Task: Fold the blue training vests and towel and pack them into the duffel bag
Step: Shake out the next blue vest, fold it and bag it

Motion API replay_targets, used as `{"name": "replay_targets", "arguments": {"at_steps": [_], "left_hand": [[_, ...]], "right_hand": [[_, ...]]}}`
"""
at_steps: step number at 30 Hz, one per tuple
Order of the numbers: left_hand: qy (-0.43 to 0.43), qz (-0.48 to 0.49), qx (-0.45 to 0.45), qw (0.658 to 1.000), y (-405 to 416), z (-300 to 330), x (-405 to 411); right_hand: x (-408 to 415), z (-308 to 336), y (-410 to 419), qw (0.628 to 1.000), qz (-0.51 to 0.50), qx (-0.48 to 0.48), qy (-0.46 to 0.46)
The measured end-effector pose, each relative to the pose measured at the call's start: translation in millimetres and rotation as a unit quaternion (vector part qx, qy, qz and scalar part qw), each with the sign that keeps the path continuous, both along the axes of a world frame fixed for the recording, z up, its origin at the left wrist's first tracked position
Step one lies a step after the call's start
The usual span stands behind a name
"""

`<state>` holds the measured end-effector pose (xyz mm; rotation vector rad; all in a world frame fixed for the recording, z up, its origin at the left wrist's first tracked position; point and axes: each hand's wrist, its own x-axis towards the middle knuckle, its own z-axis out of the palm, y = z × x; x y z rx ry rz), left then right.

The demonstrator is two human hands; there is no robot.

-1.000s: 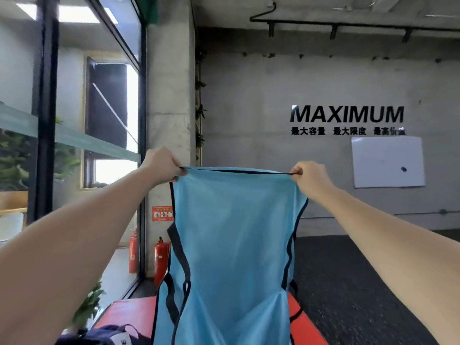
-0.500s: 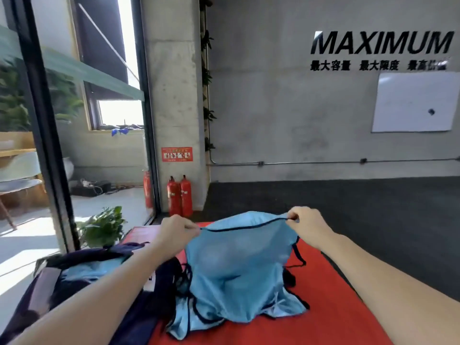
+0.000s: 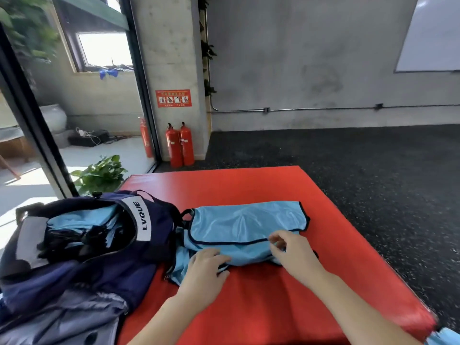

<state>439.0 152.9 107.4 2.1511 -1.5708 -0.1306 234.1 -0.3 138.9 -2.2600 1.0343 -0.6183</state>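
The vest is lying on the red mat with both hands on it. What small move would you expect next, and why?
Probably another fold, end over end. The blue vest lies flat on the mat, wider than the open duffel bag beside it.

shiny cloth vest (image 3: 245,221), glossy red mat (image 3: 273,295)
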Motion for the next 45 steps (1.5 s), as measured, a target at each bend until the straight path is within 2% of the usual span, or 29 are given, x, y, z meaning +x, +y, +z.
{"name": "replay_targets", "arguments": {"at_steps": [3,6,10,15,21,28,33,35,40,45], "left_hand": [[-0.056,-0.007,-0.004,0.998,-14,-1,-5],[-0.072,-0.014,0.002,0.997,-27,-8,-2],[-0.075,-0.034,0.006,0.997,-44,-9,4],[0.142,0.007,-0.045,0.989,-60,13,15],[0.306,0.06,-0.079,0.947,-73,41,23],[0.437,0.073,-0.08,0.893,-72,50,23],[0.515,0.076,-0.092,0.849,-67,53,24],[0.52,0.083,-0.09,0.845,-65,52,27],[0.512,0.089,-0.083,0.85,-61,47,29],[0.445,0.077,-0.094,0.887,-57,48,26]], "right_hand": [[17,4,4,0.998,0.067,0.004,0.013],[29,-12,-2,0.987,0.122,-0.022,0.101],[43,-24,-20,0.978,0.148,-0.064,0.132],[43,-14,-26,0.996,0.091,-0.018,0.001],[39,-14,-15,0.989,0.098,-0.092,-0.068],[43,-15,-2,0.979,0.144,-0.126,-0.069],[54,-17,19,0.961,0.194,-0.189,-0.049],[57,-19,23,0.96,0.194,-0.198,-0.045],[61,-22,28,0.948,0.175,-0.241,-0.111],[60,-14,32,0.958,0.181,-0.187,-0.118]]}}
